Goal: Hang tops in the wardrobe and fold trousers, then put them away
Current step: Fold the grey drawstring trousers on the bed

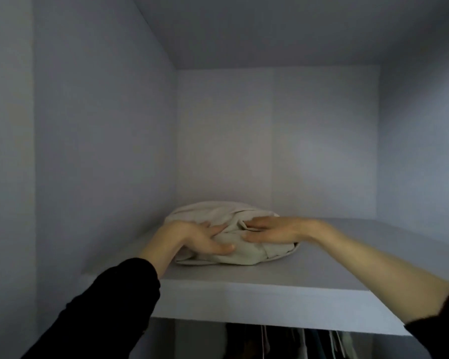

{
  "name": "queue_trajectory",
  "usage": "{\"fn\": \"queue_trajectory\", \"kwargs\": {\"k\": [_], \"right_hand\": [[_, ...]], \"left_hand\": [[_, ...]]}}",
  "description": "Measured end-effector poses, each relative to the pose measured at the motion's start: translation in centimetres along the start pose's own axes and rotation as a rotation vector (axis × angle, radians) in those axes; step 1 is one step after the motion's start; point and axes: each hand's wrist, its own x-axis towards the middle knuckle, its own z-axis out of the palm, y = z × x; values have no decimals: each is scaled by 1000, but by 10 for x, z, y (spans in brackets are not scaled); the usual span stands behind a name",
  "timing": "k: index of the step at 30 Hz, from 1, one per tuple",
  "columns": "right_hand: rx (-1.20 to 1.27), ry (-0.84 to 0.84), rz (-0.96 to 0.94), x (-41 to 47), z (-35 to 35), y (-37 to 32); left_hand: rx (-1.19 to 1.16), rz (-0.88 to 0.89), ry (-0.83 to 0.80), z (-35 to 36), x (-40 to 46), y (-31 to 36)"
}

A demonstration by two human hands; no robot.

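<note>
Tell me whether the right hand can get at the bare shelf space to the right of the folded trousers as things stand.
Probably yes. The right hand rests flat on the folded trousers, and the shelf beside them on that side looks bare, with nothing standing between.

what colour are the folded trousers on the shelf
Pale beige folded trousers, seen in the head view.

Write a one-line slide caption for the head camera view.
Both hands, left and right, rest flat on folded beige trousers on the wardrobe's top shelf.
</note>
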Motion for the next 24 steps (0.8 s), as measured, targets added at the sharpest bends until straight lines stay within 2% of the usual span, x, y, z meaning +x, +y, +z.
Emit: {"fn": "queue_trajectory", "kwargs": {"k": [3,9,14,17,24], "right_hand": [[-113,-133,16,18,0,5],[-193,-76,-8,86,17,2],[-249,-45,15,148,23,0],[-218,-39,32,176,24,4],[-153,11,72,183,35,7]], "left_hand": [[48,-83,-28,7,10,-5],[130,-207,34,13,39,-35],[125,-195,103,20,86,-73],[118,-187,72,16,114,-91],[70,-156,66,16,131,-96]]}}
